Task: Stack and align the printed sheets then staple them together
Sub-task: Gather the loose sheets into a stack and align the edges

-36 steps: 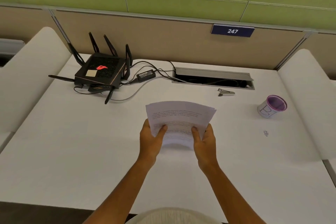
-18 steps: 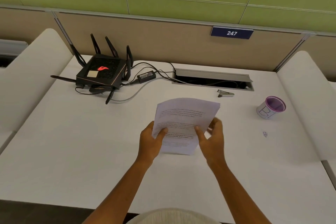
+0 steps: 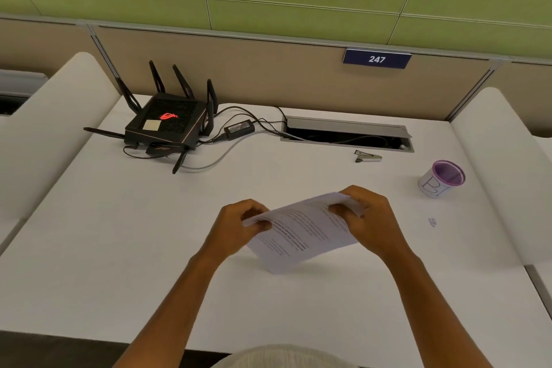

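Both hands, left hand and right hand, grip the sheets by opposite edges; better tap the lower edge on the desk until flush.

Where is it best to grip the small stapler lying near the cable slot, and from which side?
Probably from above, pinching the long sides of the stapler at mid-body. It lies flat and narrow on the desk, lengthwise left to right, with bare desk in front of it.
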Demonstrator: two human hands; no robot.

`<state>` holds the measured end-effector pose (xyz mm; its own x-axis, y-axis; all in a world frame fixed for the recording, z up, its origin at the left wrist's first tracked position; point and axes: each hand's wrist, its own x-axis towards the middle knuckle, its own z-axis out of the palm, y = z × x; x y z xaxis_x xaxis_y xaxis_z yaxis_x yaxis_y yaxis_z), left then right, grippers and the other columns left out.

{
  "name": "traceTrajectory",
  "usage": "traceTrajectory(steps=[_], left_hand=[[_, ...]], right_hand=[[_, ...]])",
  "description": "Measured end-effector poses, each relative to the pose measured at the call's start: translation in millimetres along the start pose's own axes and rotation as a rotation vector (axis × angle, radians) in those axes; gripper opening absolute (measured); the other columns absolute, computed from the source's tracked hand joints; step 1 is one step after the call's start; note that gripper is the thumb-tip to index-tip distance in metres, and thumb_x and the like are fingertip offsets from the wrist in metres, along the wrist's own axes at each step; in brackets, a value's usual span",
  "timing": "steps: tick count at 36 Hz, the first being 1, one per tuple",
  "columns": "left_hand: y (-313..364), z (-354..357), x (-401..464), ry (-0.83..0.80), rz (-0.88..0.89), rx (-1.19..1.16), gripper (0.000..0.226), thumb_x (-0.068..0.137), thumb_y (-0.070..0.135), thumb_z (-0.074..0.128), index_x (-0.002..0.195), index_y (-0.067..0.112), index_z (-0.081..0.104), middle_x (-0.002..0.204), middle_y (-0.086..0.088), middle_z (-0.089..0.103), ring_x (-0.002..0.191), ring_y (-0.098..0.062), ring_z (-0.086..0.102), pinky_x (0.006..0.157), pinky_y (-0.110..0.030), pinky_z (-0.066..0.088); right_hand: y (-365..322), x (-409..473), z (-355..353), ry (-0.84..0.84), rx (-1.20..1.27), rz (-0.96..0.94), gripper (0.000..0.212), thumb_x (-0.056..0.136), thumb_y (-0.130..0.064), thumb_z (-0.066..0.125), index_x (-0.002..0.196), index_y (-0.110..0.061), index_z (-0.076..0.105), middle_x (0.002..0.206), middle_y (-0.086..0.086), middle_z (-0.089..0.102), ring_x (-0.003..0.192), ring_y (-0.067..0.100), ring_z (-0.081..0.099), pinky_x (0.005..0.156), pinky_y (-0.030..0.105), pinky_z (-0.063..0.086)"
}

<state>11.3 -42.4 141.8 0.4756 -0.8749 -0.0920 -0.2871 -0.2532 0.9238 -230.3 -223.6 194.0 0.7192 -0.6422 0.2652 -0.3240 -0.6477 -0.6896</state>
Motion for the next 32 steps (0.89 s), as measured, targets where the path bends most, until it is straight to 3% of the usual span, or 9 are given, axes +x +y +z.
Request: traceTrajectory(steps=[3, 6, 10, 13, 18, 21, 25, 28, 32], left_hand=[[-22.3, -18.3, -11.4, 0.074, -0.139, -0.092, 0.018, 0.081, 0.01, 0.09, 0.095, 0.017, 0.081, 0.091, 0.006, 0.081, 0.08, -0.003, 0.073, 0.072, -0.016, 0.057], [-37.6, -25.8, -22.8, 0.163, -0.26, -0.365, 0.025, 0.086, 0.002, 0.084, 0.107, 0.013, 0.079, 0.1, 0.001, 0.083, 0.096, -0.013, 0.077, 0.081, -0.017, 0.061], [-32.3, -19.1, -26.4, 0.159, -0.267, -0.637, 0.037, 0.085, 0.003, 0.08, 0.12, 0.011, 0.074, 0.114, -0.006, 0.082, 0.107, -0.017, 0.077, 0.091, -0.024, 0.062], [-15.9, -11.7, -20.7, 0.224, -0.244, -0.639, 0.031, 0.082, 0.012, 0.082, 0.112, 0.015, 0.076, 0.106, -0.002, 0.083, 0.097, -0.014, 0.078, 0.08, -0.022, 0.063], [-7.9, -4.9, -14.3, 0.362, -0.2, -0.615, 0.021, 0.091, 0.015, 0.079, 0.111, 0.022, 0.076, 0.101, 0.004, 0.083, 0.094, -0.01, 0.078, 0.081, -0.021, 0.063], [-14.3, 5.8, -19.4, 0.38, -0.221, -0.569, 0.021, 0.09, 0.009, 0.081, 0.104, 0.025, 0.078, 0.096, 0.008, 0.083, 0.092, -0.008, 0.079, 0.078, -0.018, 0.062], [-34.3, 25.0, -30.4, 0.351, -0.311, -0.452, 0.023, 0.092, 0.008, 0.08, 0.096, 0.03, 0.078, 0.088, 0.02, 0.082, 0.094, -0.012, 0.076, 0.073, -0.013, 0.059], [-39.5, 33.7, -36.4, 0.326, -0.33, -0.408, 0.024, 0.096, 0.012, 0.076, 0.097, 0.036, 0.078, 0.09, 0.028, 0.08, 0.098, -0.003, 0.075, 0.078, -0.011, 0.056], [-35.2, 32.0, -37.8, 0.327, -0.284, -0.392, 0.029, 0.097, 0.01, 0.074, 0.099, 0.038, 0.076, 0.09, 0.03, 0.079, 0.09, 0.009, 0.074, 0.076, -0.007, 0.057]], right_hand=[[4.5, -8.7, -8.2, 0.004, 0.105, 0.096, 0.024, 0.096, -0.002, 0.071, 0.099, -0.025, 0.077, 0.094, -0.013, 0.075, 0.089, 0.012, 0.07, 0.07, 0.027, 0.055], [8.0, -15.7, -11.0, 0.048, 0.237, 0.232, 0.021, 0.097, -0.011, 0.073, 0.109, -0.028, 0.078, 0.097, -0.016, 0.078, 0.092, 0.012, 0.073, 0.072, 0.031, 0.059], [5.8, -23.4, -3.5, 0.162, 0.394, 0.303, 0.028, 0.095, -0.012, 0.075, 0.102, -0.039, 0.076, 0.096, -0.02, 0.079, 0.09, 0.01, 0.075, 0.072, 0.025, 0.063], [4.6, -27.6, 6.4, 0.232, 0.488, 0.355, 0.02, 0.093, -0.01, 0.077, 0.099, -0.028, 0.077, 0.096, -0.016, 0.08, 0.086, 0.014, 0.076, 0.072, 0.023, 0.062], [8.4, -35.5, 23.6, 0.376, 0.629, 0.437, 0.014, 0.087, -0.005, 0.081, 0.098, -0.012, 0.079, 0.096, -0.006, 0.082, 0.089, 0.015, 0.078, 0.082, 0.025, 0.063], [12.9, -46.1, 42.1, 0.387, 0.642, 0.453, 0.022, 0.086, 0.002, 0.081, 0.09, -0.019, 0.08, 0.089, -0.004, 0.081, 0.084, 0.013, 0.075, 0.08, 0.022, 0.061], [31.7, -66.8, 67.2, 0.25, 0.568, 0.551, 0.021, 0.086, 0.004, 0.08, 0.094, -0.015, 0.082, 0.092, 0.0, 0.082, 0.088, 0.015, 0.077, 0.08, 0.031, 0.058], [37.0, -77.6, 71.7, 0.203, 0.512, 0.565, 0.03, 0.085, 0.013, 0.076, 0.099, -0.013, 0.082, 0.097, 0.0, 0.082, 0.094, 0.017, 0.077, 0.084, 0.037, 0.064], [31.3, -71.0, 67.4, 0.294, 0.59, 0.655, 0.019, 0.087, -0.003, 0.082, 0.092, -0.022, 0.083, 0.091, -0.002, 0.082, 0.088, 0.015, 0.077, 0.081, 0.027, 0.061]])
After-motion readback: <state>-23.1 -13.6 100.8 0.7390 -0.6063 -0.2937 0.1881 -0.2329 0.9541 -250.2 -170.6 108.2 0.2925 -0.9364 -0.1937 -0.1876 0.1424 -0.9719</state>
